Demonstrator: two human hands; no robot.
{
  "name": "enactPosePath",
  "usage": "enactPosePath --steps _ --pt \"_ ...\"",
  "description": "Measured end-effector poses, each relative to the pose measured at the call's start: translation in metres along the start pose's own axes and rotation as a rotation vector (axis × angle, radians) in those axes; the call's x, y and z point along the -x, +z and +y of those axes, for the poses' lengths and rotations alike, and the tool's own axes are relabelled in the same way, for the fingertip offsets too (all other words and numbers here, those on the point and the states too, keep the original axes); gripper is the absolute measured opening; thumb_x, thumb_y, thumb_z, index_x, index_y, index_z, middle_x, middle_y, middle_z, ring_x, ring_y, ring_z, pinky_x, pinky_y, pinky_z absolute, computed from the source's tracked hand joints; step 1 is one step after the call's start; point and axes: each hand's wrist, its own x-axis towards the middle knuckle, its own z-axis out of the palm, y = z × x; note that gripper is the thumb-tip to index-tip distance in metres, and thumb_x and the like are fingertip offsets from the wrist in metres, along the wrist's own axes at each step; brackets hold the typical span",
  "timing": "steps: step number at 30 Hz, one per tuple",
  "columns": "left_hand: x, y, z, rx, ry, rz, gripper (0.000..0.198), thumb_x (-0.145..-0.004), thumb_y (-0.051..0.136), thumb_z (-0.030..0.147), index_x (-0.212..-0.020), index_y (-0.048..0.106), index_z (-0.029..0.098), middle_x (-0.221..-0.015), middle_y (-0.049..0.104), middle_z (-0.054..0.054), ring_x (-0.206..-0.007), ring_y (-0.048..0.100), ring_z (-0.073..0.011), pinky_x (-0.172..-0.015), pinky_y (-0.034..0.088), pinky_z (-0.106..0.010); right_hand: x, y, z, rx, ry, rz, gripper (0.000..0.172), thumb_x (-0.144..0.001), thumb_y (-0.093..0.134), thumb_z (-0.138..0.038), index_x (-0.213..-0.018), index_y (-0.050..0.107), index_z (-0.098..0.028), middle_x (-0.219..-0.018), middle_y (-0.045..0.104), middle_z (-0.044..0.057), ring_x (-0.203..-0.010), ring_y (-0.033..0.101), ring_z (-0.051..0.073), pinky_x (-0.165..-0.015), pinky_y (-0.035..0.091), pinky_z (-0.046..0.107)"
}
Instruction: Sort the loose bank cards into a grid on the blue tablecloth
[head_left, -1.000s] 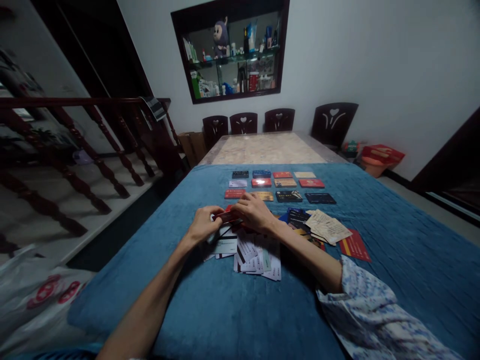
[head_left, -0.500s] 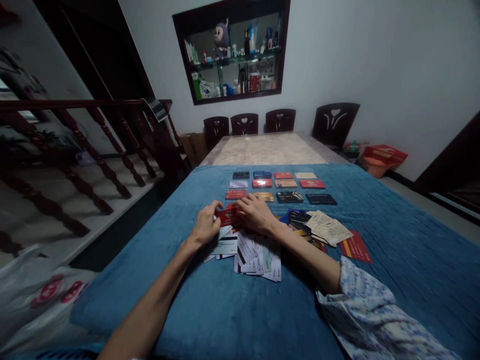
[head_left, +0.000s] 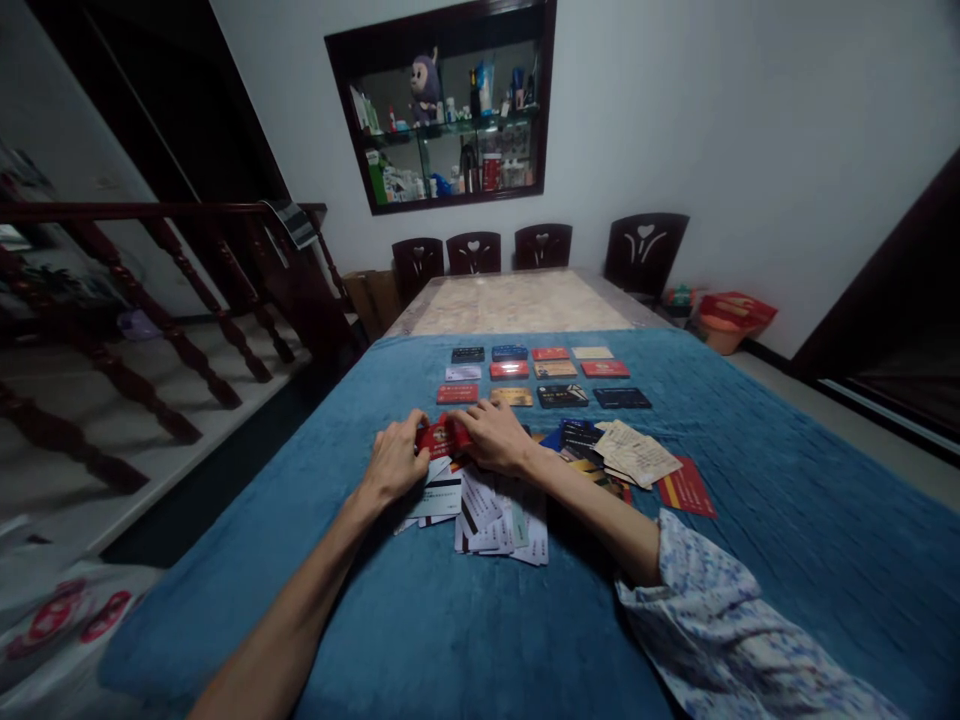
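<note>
Both of my hands grip one red card [head_left: 443, 436] above a loose heap of cards. My left hand [head_left: 395, 464] pinches its left end, and my right hand [head_left: 496, 437] holds its right end with curled fingers. Under them lies a spread of white cards [head_left: 495, 512] face down on the blue cloth [head_left: 480, 600]. Beyond the hands, three neat rows of cards [head_left: 536, 375] lie face up. To the right lies a mixed pile of dark cards [head_left: 581, 437], beige paper slips [head_left: 637, 452] and a red card [head_left: 686, 488].
The blue cloth covers the near part of a long table; bare marble top [head_left: 517, 300] shows beyond it. Dark chairs [head_left: 540, 245] stand at the far end under a wall cabinet [head_left: 442, 110]. A wooden stair railing [head_left: 150, 300] runs along the left. A plastic bag [head_left: 52, 620] sits lower left.
The red card has turned from edge-on to face-up between my hands. The hands stay over the card heap; the view has shifted slightly.
</note>
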Motion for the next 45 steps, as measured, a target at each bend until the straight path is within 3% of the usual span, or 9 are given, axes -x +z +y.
enactPosePath --steps 12,19,28,40,45 --pt "-0.004 0.002 -0.004 0.13 0.01 0.051 0.031 -0.077 0.05 0.015 -0.107 0.052 0.021 -0.096 0.066 -0.006 -0.09 0.063 -0.0221 -0.082 0.049 -0.036 -0.002 -0.003 0.002 0.011 -0.002 0.039 0.051 -0.087 0.056 -0.027 -0.136 0.048 -0.018 -0.121 0.06 0.015 -0.11 0.049 0.029 -0.091 0.036 0.044" --pt "-0.004 0.003 -0.005 0.105 0.044 0.056 0.034 -0.076 0.056 0.02 -0.11 0.053 0.02 -0.108 0.064 -0.008 -0.102 0.059 -0.0252 -0.089 0.045 -0.042 -0.001 -0.005 0.004 0.044 -0.035 0.059 0.044 -0.091 0.048 -0.026 -0.134 0.05 -0.016 -0.121 0.061 0.016 -0.112 0.047 0.03 -0.092 0.035 0.046" --pt "-0.003 0.005 -0.004 0.001 0.158 0.083 0.049 -0.076 0.055 0.019 -0.125 0.051 0.018 -0.119 0.061 -0.011 -0.109 0.054 -0.029 -0.091 0.041 -0.043 -0.001 -0.009 0.011 0.053 -0.017 0.034 0.044 -0.091 0.051 -0.032 -0.131 0.052 -0.013 -0.124 0.06 0.018 -0.112 0.049 0.029 -0.092 0.037 0.044" --pt "-0.005 0.002 -0.009 -0.048 0.25 0.081 0.045 -0.083 0.057 0.027 -0.127 0.054 0.018 -0.123 0.062 -0.013 -0.111 0.054 -0.0302 -0.092 0.042 -0.044 0.002 -0.026 0.014 0.047 0.01 -0.039 0.045 -0.089 0.056 -0.034 -0.13 0.052 -0.016 -0.121 0.061 0.015 -0.113 0.049 0.029 -0.089 0.042 0.043" --pt "-0.006 0.006 -0.009 -0.032 0.228 0.094 0.045 -0.081 0.06 0.026 -0.125 0.055 0.019 -0.121 0.061 -0.012 -0.111 0.052 -0.0296 -0.093 0.043 -0.044 0.002 -0.03 0.018 0.062 0.014 -0.051 0.045 -0.088 0.058 -0.037 -0.129 0.054 -0.02 -0.124 0.059 0.014 -0.113 0.048 0.029 -0.087 0.043 0.043"
